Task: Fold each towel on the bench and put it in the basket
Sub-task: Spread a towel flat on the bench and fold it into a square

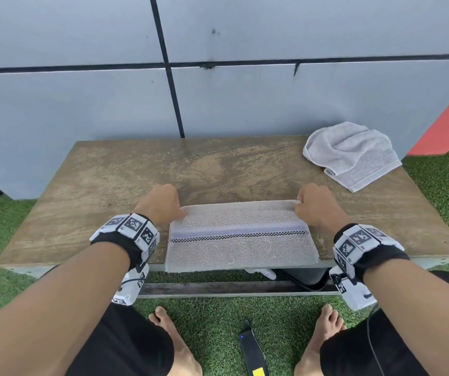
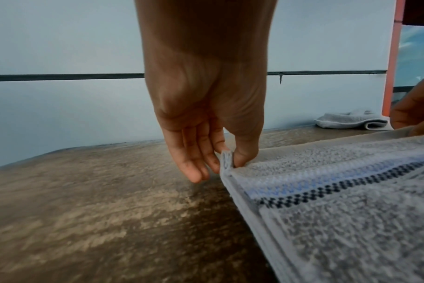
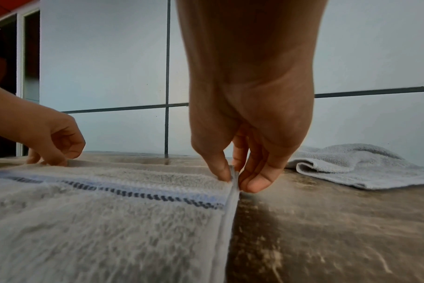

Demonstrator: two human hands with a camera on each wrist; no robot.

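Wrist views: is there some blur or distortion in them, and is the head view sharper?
Left wrist view: the bench is smeared and the striped towel soft, while the left hand is fairly sharp. Right wrist view: the towel pile is blurred in the foreground, the right hand clearer. Head view: sharper, light even, but the wall lines bend.

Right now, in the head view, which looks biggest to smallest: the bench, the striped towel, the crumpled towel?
1. bench
2. striped towel
3. crumpled towel; it lies farther from the camera, so its true size against the striped one is unsure.
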